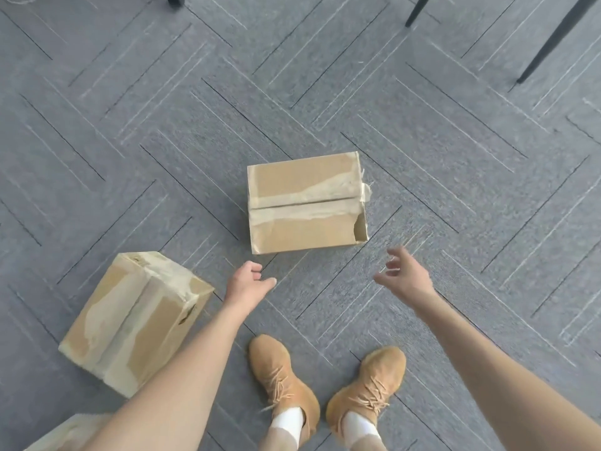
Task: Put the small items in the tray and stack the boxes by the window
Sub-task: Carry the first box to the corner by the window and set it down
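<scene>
A taped brown cardboard box [305, 203] lies flat on the grey carpet in front of me, its right front corner torn. My left hand [247, 281] hovers just below its near left corner, fingers loosely curled, holding nothing. My right hand [405, 271] is spread open below and right of the box's torn corner, empty and slightly blurred. A second taped box [133, 317] sits on the floor to my left, turned at an angle. The corner of a third box [68, 432] shows at the bottom left, partly hidden by my left arm.
My two tan shoes [325, 385] stand on the carpet just behind the hands. Black chair legs [553, 37] slant in at the top right, and another dark leg [175, 0] shows at the top edge.
</scene>
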{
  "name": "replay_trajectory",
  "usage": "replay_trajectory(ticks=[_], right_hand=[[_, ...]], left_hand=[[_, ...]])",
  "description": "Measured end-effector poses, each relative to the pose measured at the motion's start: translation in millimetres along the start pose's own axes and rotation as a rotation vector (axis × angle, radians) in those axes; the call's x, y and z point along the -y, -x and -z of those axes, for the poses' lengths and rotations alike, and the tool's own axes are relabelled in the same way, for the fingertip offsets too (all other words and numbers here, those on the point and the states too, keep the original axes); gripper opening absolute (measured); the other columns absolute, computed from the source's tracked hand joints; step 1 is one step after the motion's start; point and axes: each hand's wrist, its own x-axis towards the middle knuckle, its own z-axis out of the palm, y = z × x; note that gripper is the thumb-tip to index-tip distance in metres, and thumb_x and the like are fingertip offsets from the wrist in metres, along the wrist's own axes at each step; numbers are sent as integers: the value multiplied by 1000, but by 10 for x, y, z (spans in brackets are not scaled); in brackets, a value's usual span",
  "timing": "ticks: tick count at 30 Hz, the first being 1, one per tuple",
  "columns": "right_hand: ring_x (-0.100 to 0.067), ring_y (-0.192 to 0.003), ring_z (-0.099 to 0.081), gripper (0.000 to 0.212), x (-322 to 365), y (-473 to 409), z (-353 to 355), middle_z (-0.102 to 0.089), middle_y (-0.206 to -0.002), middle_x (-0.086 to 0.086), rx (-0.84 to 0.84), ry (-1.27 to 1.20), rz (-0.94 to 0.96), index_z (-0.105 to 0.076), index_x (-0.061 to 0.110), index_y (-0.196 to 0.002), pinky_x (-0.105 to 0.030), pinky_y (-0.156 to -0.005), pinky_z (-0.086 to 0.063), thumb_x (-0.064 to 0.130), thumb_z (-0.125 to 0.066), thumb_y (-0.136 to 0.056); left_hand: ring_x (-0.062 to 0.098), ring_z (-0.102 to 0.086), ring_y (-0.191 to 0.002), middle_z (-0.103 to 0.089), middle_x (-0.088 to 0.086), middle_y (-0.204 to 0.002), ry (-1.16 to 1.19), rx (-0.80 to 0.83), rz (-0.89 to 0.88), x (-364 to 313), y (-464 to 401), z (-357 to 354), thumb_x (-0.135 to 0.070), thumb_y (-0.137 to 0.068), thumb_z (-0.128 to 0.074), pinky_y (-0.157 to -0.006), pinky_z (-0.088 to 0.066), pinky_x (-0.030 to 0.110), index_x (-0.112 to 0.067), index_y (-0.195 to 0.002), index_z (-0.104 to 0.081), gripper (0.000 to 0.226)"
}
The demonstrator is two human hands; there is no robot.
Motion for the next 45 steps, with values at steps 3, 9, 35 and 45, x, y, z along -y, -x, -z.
replay_trajectory(ticks=[3,9,35,45], right_hand=[[-20,-107,-61,74,-342,-536,-304,-60,-128,-7,17,-40,-24,-43,17,-145,-30,-87,-50,20,-80,-80],[-23,-118,-57,91,-647,-1378,-704,-54,-136,-6,-7,-147,18,-35,23,-150,-46,-101,-51,21,-84,-73],[-2,-93,-65,52,24,-892,-259,-68,-101,15,-59,-374,235,-54,29,-111,-34,-85,-53,23,-85,-69],[-16,-107,-65,66,829,1104,1645,-69,-111,13,-231,-460,244,-55,33,-122,-46,-96,-52,30,-89,-66]], left_hand=[[21,-62,-108,-61,4,-128,73,-28,45,260,-574,-342,-30,-81,-78,-98,-51,39,-15,-129,-54,56],[14,-56,-113,-53,-7,-131,184,-90,2,506,-1360,-710,-36,-73,-85,-94,-46,34,-20,-152,-17,105],[21,-63,-110,-69,-3,-109,374,49,-101,15,-900,17,-18,-70,-88,-102,-49,51,-26,-104,-57,47],[18,-57,-107,-61,-10,-104,295,42,-366,-1661,1330,1032,-18,-75,-85,-98,-46,35,-19,-126,-45,65]])
